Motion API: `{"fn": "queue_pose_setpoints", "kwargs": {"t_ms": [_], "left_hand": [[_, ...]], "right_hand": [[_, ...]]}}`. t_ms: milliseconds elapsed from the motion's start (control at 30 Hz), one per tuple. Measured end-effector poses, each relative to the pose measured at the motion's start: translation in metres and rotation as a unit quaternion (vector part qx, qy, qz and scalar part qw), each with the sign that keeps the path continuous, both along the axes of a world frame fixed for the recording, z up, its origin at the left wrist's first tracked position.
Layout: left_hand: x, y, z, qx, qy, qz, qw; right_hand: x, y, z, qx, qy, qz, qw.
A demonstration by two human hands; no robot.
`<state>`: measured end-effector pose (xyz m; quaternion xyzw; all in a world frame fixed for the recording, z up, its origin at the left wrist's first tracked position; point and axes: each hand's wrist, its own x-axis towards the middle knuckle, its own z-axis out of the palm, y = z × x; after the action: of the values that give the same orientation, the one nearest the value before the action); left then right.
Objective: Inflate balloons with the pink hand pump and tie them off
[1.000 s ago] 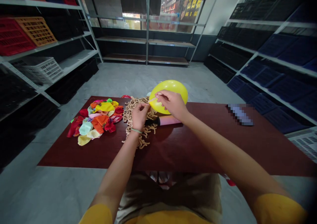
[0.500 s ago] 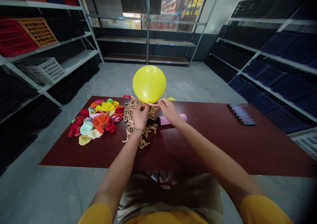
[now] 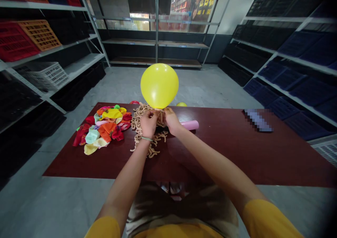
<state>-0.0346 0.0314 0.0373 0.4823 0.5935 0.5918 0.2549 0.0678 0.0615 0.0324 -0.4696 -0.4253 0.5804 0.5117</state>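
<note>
An inflated yellow balloon [image 3: 159, 85] stands upright above the table, its neck at the bottom between my hands. My left hand [image 3: 149, 123] is closed in a pinch on that neck. Close on the right, my right hand [image 3: 171, 120] is closed at the neck on a short tan cord, mostly hidden by the fingers. Below and behind the hands lies a pile of curly tan cords [image 3: 137, 120]. A pink hand pump [image 3: 191, 125] lies partly behind my right hand.
Limp coloured balloons [image 3: 106, 125] are heaped on the left of the dark red table [image 3: 223, 153]. A pixelated flat object [image 3: 258, 120] lies to the right. Behind the far edge show a red round thing [image 3: 134, 102] and a yellow one [image 3: 181, 104]. Shelves with crates flank both sides.
My right hand has moved left and slightly down, closer to my left hand. The tan cord, stretched out rightward before, is now mostly hidden at the neck. The balloon has risen slightly.
</note>
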Motion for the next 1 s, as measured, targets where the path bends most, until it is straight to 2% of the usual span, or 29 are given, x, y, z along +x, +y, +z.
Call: {"fn": "queue_pose_setpoints", "kwargs": {"t_ms": [133,167,233,267,300,367,433,500,567,633,667,733,767,867,933,1000], "left_hand": [[-0.002,0.001,0.001,-0.018,0.007,0.0,1.0],[-0.003,0.002,0.001,-0.02,0.001,-0.006,1.0],[-0.004,0.004,-0.001,-0.028,-0.042,-0.027,0.998],[-0.004,0.005,-0.003,-0.035,-0.074,-0.041,0.996],[-0.004,0.006,-0.004,-0.045,-0.106,-0.057,0.992],[-0.004,0.007,-0.005,-0.068,-0.149,-0.082,0.983],[-0.002,0.008,-0.006,-0.077,-0.169,-0.096,0.978],[-0.001,0.007,-0.006,-0.074,-0.188,-0.106,0.974],[0.001,0.006,-0.006,-0.093,-0.213,-0.13,0.964],[0.002,0.005,-0.006,-0.128,-0.236,-0.157,0.951],[0.002,0.005,-0.006,-0.143,-0.246,-0.168,0.944],[0.002,0.004,-0.004,-0.162,-0.263,-0.181,0.934],[0.001,0.004,-0.003,-0.166,-0.272,-0.182,0.93],[-0.001,0.003,0.003,-0.175,-0.333,-0.176,0.91],[-0.003,0.002,0.006,-0.18,-0.397,-0.174,0.883],[-0.004,0.002,0.008,-0.193,-0.451,-0.179,0.853]], "right_hand": [[0.001,-0.002,0.013,-0.01,-0.034,-0.026,0.999],[0.005,-0.005,0.017,0.001,-0.049,-0.037,0.998],[0.016,-0.013,0.025,0.074,-0.141,-0.055,0.986],[0.022,-0.019,0.029,0.144,-0.228,-0.061,0.961],[0.028,-0.024,0.034,0.216,-0.324,-0.047,0.92],[0.037,-0.033,0.045,0.284,-0.398,0.002,0.872],[0.041,-0.037,0.061,0.347,-0.471,0.065,0.809],[0.04,-0.035,0.078,0.421,-0.554,0.12,0.708],[0.037,-0.03,0.093,0.483,-0.592,0.17,0.623],[0.035,-0.023,0.1,0.53,-0.596,0.216,0.563],[0.035,-0.02,0.1,0.545,-0.595,0.23,0.544],[0.039,-0.016,0.097,0.545,-0.601,0.231,0.537],[0.042,-0.014,0.093,0.53,-0.607,0.218,0.551],[0.055,-0.008,0.085,0.46,-0.602,0.165,0.631],[0.062,-0.005,0.082,0.432,-0.57,0.151,0.683],[0.066,-0.003,0.082,0.425,-0.535,0.159,0.713]]}}
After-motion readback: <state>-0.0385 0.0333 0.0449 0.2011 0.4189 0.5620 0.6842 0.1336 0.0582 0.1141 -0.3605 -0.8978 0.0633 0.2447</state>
